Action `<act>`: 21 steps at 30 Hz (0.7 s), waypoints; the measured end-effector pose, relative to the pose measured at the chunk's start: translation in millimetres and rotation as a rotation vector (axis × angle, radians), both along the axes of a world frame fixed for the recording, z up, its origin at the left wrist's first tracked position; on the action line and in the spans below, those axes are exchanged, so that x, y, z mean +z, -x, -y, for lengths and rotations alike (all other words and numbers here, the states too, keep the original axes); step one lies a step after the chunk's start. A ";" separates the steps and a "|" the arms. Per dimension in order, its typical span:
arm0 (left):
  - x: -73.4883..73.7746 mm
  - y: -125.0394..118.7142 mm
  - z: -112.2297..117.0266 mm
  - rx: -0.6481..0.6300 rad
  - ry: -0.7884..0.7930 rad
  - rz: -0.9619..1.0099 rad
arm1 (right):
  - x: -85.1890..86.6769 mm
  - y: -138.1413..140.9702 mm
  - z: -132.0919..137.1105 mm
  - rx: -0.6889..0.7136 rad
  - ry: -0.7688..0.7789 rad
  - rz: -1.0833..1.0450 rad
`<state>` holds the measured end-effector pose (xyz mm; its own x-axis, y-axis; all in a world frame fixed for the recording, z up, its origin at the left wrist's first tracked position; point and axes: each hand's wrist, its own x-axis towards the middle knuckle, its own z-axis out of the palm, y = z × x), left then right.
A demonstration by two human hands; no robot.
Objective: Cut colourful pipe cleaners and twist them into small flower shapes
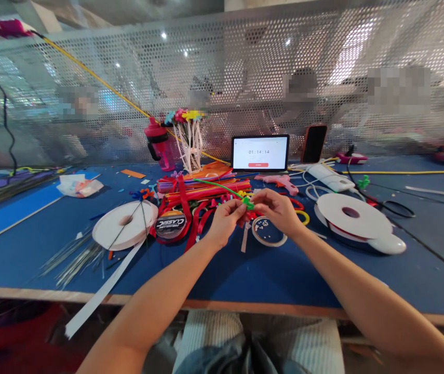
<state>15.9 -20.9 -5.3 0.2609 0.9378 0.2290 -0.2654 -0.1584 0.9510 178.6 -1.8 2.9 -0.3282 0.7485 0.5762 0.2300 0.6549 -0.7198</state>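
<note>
**Both hands pinch a green pipe cleaner [224,187] over the blue table [222,275]**
Past a white reel [124,224], my left hand [225,221] curls nearly shut, thumb and fingers gripping the stem, forearm angled in from below. My right hand [278,209], just beside it, pinches the stem's green tip, knuckles up, above a tape roll [269,232]. Another white reel [353,216] sits farther right.
</note>
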 end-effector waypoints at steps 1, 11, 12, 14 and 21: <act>0.3 0.0 -0.3 0.009 0.006 0.002 | 2.3 -1.9 0.9 -0.037 -0.092 0.096; -3.6 -0.1 -1.6 0.014 -0.027 -0.040 | 2.0 -5.6 1.2 -0.120 -0.320 0.273; -3.4 0.3 -1.6 0.010 -0.028 -0.050 | 2.1 -5.2 1.7 -0.113 -0.319 0.274; -2.8 1.2 -1.6 0.007 -0.036 -0.063 | 2.6 -4.2 2.9 -0.097 -0.313 0.275; -4.5 1.4 -2.3 0.025 -0.095 -0.124 | 2.8 -3.0 1.5 -0.086 -0.186 0.214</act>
